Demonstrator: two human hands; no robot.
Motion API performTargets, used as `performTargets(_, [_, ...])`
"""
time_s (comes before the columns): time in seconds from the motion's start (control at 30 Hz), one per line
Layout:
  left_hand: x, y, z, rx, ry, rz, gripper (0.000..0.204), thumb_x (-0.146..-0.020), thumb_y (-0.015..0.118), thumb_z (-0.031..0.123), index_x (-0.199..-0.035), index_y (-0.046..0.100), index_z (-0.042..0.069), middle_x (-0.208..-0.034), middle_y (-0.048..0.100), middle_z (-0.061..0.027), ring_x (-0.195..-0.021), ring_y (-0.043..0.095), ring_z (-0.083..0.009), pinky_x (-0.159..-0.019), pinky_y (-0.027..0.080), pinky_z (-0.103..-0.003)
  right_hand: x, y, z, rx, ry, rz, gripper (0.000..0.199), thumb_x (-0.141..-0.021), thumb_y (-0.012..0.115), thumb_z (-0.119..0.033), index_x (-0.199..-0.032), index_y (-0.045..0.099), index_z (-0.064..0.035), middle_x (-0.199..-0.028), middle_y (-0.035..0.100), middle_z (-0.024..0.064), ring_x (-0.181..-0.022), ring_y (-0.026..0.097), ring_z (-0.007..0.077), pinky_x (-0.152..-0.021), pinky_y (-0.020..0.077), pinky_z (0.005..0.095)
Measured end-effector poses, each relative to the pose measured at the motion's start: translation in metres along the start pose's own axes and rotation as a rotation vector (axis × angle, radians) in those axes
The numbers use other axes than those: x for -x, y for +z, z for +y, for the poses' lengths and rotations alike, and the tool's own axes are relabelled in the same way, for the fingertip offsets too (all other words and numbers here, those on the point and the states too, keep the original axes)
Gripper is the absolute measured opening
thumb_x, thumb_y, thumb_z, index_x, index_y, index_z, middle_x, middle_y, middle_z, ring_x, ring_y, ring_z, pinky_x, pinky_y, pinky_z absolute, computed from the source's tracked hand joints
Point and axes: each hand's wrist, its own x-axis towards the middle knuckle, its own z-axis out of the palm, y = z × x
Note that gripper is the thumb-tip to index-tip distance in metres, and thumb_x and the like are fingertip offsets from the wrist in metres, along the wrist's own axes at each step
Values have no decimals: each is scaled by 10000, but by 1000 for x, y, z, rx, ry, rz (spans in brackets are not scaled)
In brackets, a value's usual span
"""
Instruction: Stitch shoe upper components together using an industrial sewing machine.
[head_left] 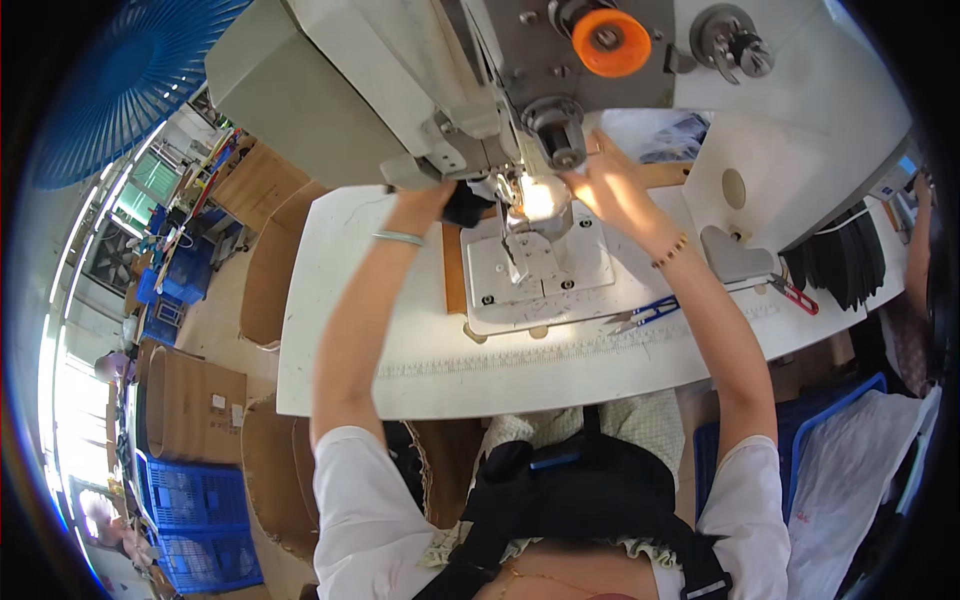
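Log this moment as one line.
left hand: at black cloth, fingers hidden | right hand: beside lit part of sewing machine | blue scissors: on table

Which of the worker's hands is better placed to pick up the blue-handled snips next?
Probably the right hand: the blue-handled snips lie beside its forearm, right of the white plate. The left hand is farther off, by black material.

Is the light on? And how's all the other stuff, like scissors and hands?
Sewing light, on.
Blue scissors, lying on the table.
Red scissors, lying there too.
Black cloth pieces, piled up.
Bead bracelet, worn.
Fan, can't tell if spinning.
Left hand, partly hidden, by dark cloth.
Right hand, partly hidden.
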Motion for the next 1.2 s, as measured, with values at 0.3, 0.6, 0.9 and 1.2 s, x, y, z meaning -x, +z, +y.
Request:
performTargets(0.3, [1, 16, 17, 237, 387, 138, 346, -762, 532, 142, -1087, 524, 24, -1075, 545, -115, -987, 537, -268, -804, 458, -398, -15, 30, 16, -392, 289, -121, 377, -722, 558, -76, -1093, 502, -45, -851, 593, 181, -808, 558, 365, -699, 450, 355])
performTargets(0.6, [11, -7, 31, 302, 219, 76, 337, -698, 595, 120, -1025, 560, 46, -981, 577, -133, -896, 556, -303, -752, 452, -383, 1, 2, 3, -489, 366, -222, 366, -711, 527, 28, -1069, 567, -35, -890, 626, 106, -785, 598, 236, -732, 460, 285])
performTargets(0.9, [16, -16, 26, 234, -43, -210, 225, -675, 575, 55, -899, 575, 35, -847, 583, -111, -758, 554, -309, -646, 440, -398, 15, 14, 8, -558, 175, -34, 319, -644, 576, 76, -948, 554, -18, -1064, 489, 73, -953, 525, 213, -786, 443, 274])
performTargets(1.2, [10, -42, 39, 329, 91, 26, 33, -608, 588, 42, -611, 569, 16, -597, 559, -129, -571, 539, -330, -510, 415, -384, 11, 1, 1, -634, 235, -44, 261, -649, 573, 90, -879, 573, -33, -983, 502, 45, -899, 527, 181, -772, 435, 262])
